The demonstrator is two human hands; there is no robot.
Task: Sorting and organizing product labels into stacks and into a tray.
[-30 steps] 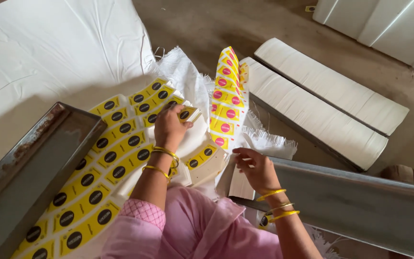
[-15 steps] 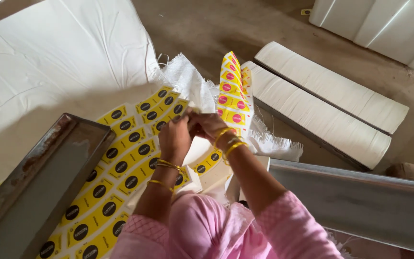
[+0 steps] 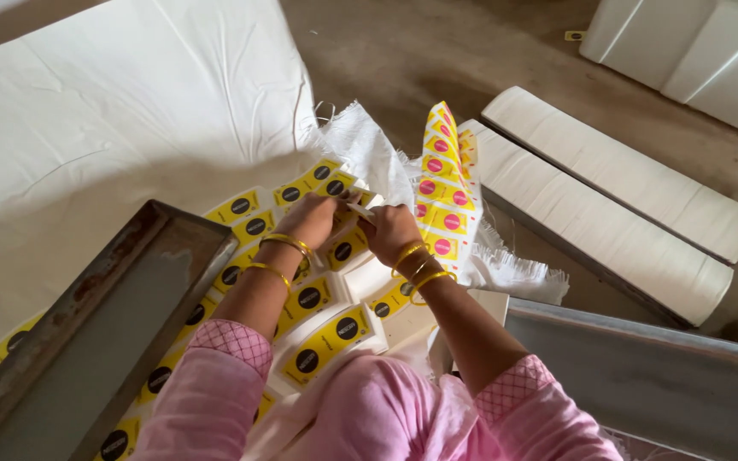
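hands [image 3: 352,224] now meet over packets [image 3: 326,337]

Left hand [image 3: 307,220] and right hand [image 3: 389,232] meeting over small white piece [image 3: 360,211]; fingertips covering most of it, kind not discernible. Grip state of either hand not readable. Forearms hiding several yellow packets [image 3: 326,337] beneath. Print on packets too small to resolve. Metal tray [image 3: 87,324] running off bottom-left edge. Grey metal panel [image 3: 642,376] running off right edge. White cloth [image 3: 113,111] cut by top and left edges. White blocks [image 3: 694,51] cut at top-right corner.
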